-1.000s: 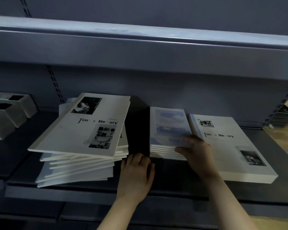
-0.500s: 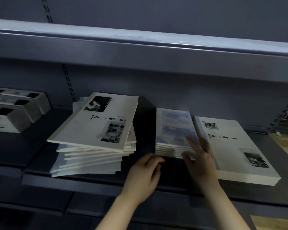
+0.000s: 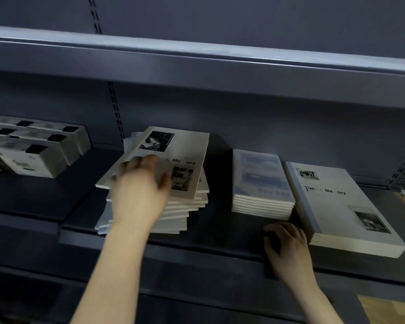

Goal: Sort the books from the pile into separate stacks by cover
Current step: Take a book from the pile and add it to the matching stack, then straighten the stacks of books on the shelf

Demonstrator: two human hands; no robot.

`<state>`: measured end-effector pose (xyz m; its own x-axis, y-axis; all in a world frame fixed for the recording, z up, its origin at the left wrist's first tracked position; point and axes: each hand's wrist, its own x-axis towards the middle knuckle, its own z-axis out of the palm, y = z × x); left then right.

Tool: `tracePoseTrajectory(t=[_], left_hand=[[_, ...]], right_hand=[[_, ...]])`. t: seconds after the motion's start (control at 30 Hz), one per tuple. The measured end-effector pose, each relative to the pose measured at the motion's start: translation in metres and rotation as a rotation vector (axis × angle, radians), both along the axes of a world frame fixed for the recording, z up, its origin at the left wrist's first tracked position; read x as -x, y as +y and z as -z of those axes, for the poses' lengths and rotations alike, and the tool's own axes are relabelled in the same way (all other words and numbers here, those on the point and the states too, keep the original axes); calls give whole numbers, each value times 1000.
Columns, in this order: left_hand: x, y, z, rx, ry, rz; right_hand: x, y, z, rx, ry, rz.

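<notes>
A messy pile of books sits left of centre on the dark shelf. Its top book is white with black photos and the title "Time & Memory". My left hand lies blurred over the near left part of that top book, fingers spread. Right of the pile stands a neat stack of small pale blue-cover books. Beside that lies a low stack of white "Time & Memory" books. My right hand rests on the shelf in front of the two stacks, fingers loosely curled, holding nothing.
Several white boxes with black squares lie at the far left of the shelf. Another shelf overhangs above. A gap of bare shelf separates the pile from the blue stack. Wooden floor shows at the lower right.
My left hand has moved from the shelf between the pile and blue stack up onto the pile's top book. My right hand has drawn back off the blue stack down to the shelf.
</notes>
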<state>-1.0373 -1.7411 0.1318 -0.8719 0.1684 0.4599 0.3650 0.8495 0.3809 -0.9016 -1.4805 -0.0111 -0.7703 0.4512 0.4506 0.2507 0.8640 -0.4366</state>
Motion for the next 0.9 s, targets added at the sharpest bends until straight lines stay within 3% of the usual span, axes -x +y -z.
tracePoseTrajectory(t=[0.1, 0.33, 0.5, 0.77, 0.9], left_hand=[[11, -24, -2, 119, -176, -195], [41, -49, -2, 120, -265, -233], [37, -42, -11, -112, -174, -120], [12, -34, -2, -884, -263, 110], [-1, -25, 2, -1117, -293, 201]], right_hand=[[-1, 0, 2, -31, -11, 8], [-1, -1, 4, -60, -14, 14], [-2, -1, 4, -64, 6, 10], [-3, -4, 1, -57, -9, 8], [-4, -6, -2, -43, -61, 16]])
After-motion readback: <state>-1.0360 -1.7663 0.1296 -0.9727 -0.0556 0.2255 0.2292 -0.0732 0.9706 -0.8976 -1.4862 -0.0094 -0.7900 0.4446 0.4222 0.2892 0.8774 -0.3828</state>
